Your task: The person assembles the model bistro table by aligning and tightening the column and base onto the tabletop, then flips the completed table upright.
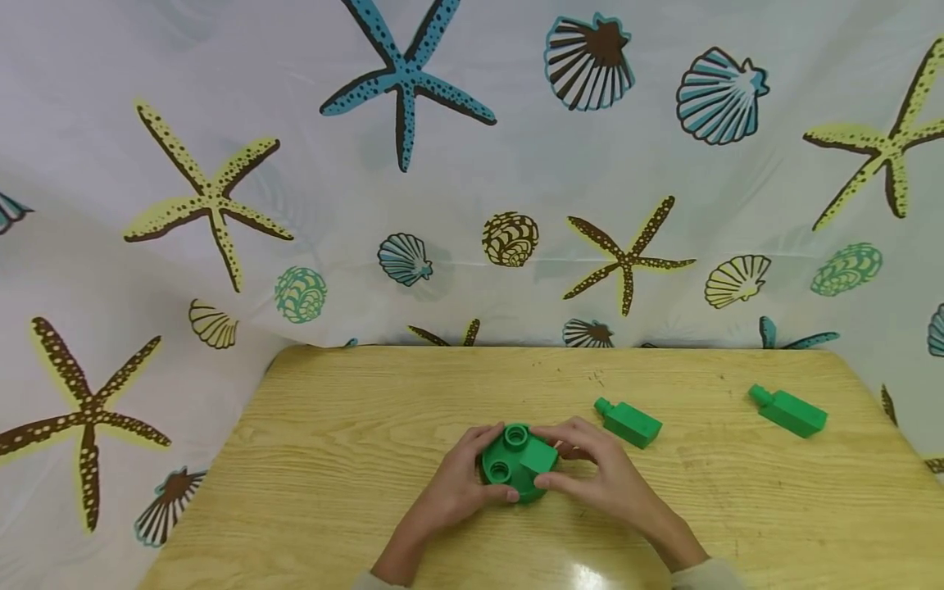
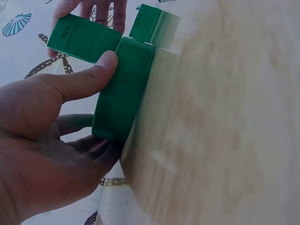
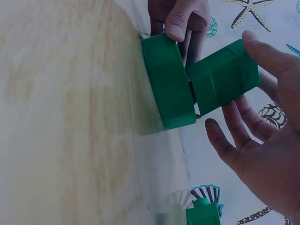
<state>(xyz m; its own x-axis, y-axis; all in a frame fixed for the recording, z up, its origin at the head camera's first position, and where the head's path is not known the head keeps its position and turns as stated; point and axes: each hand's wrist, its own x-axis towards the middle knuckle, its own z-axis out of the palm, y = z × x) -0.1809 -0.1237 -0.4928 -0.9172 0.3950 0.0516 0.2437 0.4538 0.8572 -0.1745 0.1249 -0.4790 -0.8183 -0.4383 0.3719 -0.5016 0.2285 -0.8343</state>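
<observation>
A round green base (image 1: 512, 455) with raised, ringed sockets sits on the wooden table. My left hand (image 1: 459, 483) grips its rim, thumb at the near side and fingers round the far side. From the right, my right hand (image 1: 608, 475) pinches a green block (image 1: 540, 459) between thumb and fingers. In the right wrist view the block (image 3: 225, 77) stands tilted, its lower end meeting the top of the base (image 3: 168, 82). How far it reaches into a socket is hidden. The left wrist view shows small numbers moulded on the base (image 2: 123, 93) and block (image 2: 82, 37).
Two more green blocks with narrow threaded necks lie on the table (image 1: 332, 459): one block (image 1: 633, 424) just beyond my right hand, the other block (image 1: 792, 412) farther right. A white cloth (image 1: 457, 197) printed with starfish and shells hangs behind the table's far edge.
</observation>
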